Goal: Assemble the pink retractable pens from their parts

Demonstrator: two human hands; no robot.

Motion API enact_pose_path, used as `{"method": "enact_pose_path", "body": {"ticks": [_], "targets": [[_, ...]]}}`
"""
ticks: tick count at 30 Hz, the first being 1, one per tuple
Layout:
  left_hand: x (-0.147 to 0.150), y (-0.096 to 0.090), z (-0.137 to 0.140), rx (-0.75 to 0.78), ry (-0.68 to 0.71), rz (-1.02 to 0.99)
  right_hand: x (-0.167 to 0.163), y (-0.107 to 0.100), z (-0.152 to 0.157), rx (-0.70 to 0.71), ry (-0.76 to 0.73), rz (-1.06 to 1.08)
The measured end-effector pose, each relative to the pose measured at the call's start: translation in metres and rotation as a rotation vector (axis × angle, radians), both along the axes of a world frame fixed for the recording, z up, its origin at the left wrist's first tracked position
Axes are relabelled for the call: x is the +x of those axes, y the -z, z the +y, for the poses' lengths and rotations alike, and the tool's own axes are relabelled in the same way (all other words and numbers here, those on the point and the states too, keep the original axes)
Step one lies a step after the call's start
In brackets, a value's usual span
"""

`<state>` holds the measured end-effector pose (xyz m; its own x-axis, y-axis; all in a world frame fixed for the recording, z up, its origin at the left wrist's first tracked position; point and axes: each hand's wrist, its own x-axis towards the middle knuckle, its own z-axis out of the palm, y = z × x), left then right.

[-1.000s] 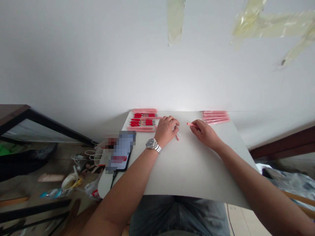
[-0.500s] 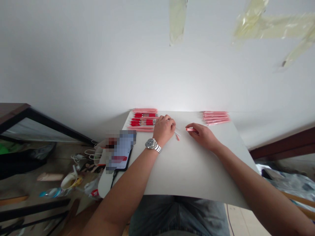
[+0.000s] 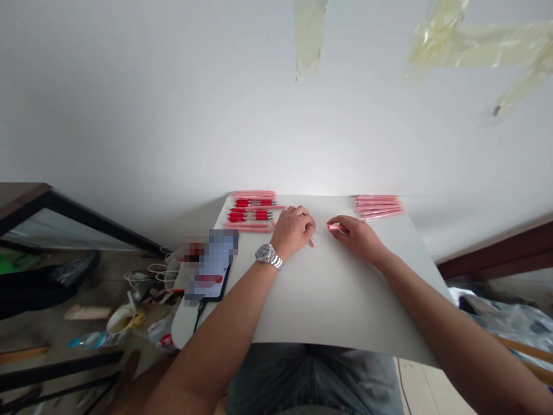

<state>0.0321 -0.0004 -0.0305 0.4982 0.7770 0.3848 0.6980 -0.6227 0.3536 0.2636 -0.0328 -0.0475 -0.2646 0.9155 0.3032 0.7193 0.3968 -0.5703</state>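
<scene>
My right hand point(image 3: 359, 236) is closed around a short pink pen barrel point(image 3: 332, 227), whose end points left toward my other hand. My left hand point(image 3: 294, 231), with a metal watch point(image 3: 265, 254) on the wrist, has its fingers curled into a pinch just left of that barrel. What it pinches, if anything, is hidden by the fingers. Partly under it on the table lies a small pink pen part point(image 3: 312, 243). Left of this hand are red click pens point(image 3: 250, 217) in rows, with pink pen barrels point(image 3: 248, 227) in front of them and more pink barrels point(image 3: 254, 193) behind.
A bundle of pink pens point(image 3: 378, 206) lies at the back right of the white table point(image 3: 332, 300), near the wall. On the left edge rests a phone point(image 3: 216, 268) with a cable. Cluttered things, including a cup point(image 3: 121, 318), stand below on the left.
My left hand has moved slightly right, closer to the pink barrel, covering more of the small pink part. My right hand stays nearly still, holding the barrel.
</scene>
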Motion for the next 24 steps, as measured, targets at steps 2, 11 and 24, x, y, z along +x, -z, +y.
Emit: {"method": "enact_pose_path", "body": {"ticks": [2,11,24], "targets": [[-0.0002,0.0002,-0.0004,0.003,0.018,0.003,0.0017,-0.0005,0.0005,0.009,0.012,0.007],[0.0024,0.0018,-0.0024,0.005,0.096,0.035,0.0019,-0.0052,-0.0011,0.029,0.029,0.012],[0.0090,0.0037,-0.0051,0.034,0.131,0.086,0.0014,-0.0041,0.0007,0.074,0.042,-0.007]]}}
